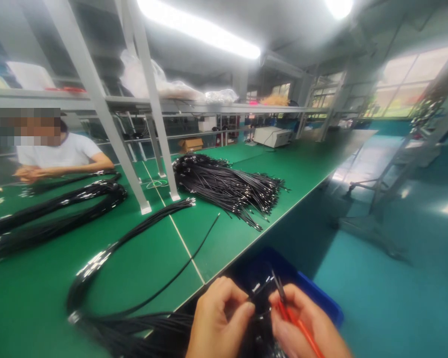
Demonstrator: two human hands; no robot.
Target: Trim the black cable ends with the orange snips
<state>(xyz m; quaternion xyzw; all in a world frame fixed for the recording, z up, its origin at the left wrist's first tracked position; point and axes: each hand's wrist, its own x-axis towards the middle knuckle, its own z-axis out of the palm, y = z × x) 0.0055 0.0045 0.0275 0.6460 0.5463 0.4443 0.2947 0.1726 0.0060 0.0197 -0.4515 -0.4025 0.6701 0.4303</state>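
Note:
My left hand (220,318) is closed, thumb and forefinger pinching a thin black cable (260,289) near its end. Beside it, my right hand (302,323) grips scissors (289,313) with red handles and thin dark pointed blades, which point up and away from me. The blade tips are close to the cable end; whether they touch it I cannot tell. Under both hands is a blue bin (321,296) with dark cables and shiny bits inside, partly hidden. A bundle of black cables (134,231), wrapped in clear film, curves over the green table (142,278) to my left.
A large pile of black cables (227,184) lies farther along the table near the shelf posts (159,104). More coiled cables (56,204) are at left, before a seated co-worker (63,154). A white box-shaped device (272,136) stands farther back. A wheeled rack (377,199) is at right.

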